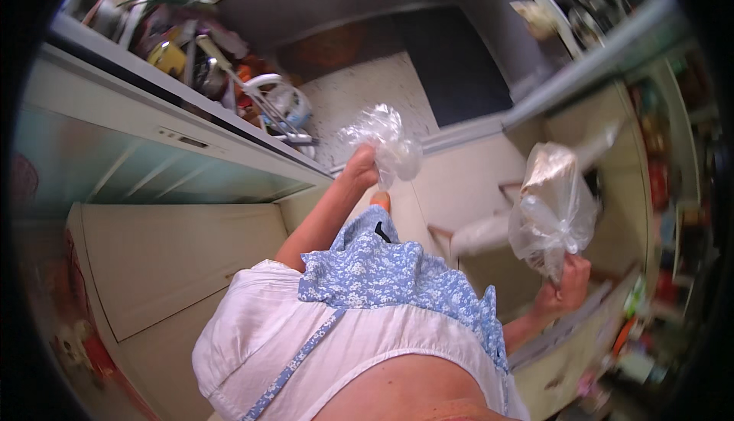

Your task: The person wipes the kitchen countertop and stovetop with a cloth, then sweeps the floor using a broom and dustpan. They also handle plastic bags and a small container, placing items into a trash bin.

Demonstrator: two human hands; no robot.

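My left hand [362, 166] is closed around a crumpled clear plastic bag [395, 146], held out in front of me over the floor near a doorway. What that bag contains, if anything, I cannot tell. At the right, my right hand [567, 286] grips the gathered end of a second clear plastic bag [553, 209]. This one is fuller, with something pale and light brown inside that I cannot identify. The two bags are well apart.
A sliding door with glass panels [189, 163] runs along the left. Beyond the threshold lie a dark mat [453, 65] and a cluttered shelf side with a white plastic item [287, 100]. A chair [481, 235] stands at right, before shelves of blurred goods [659, 180].
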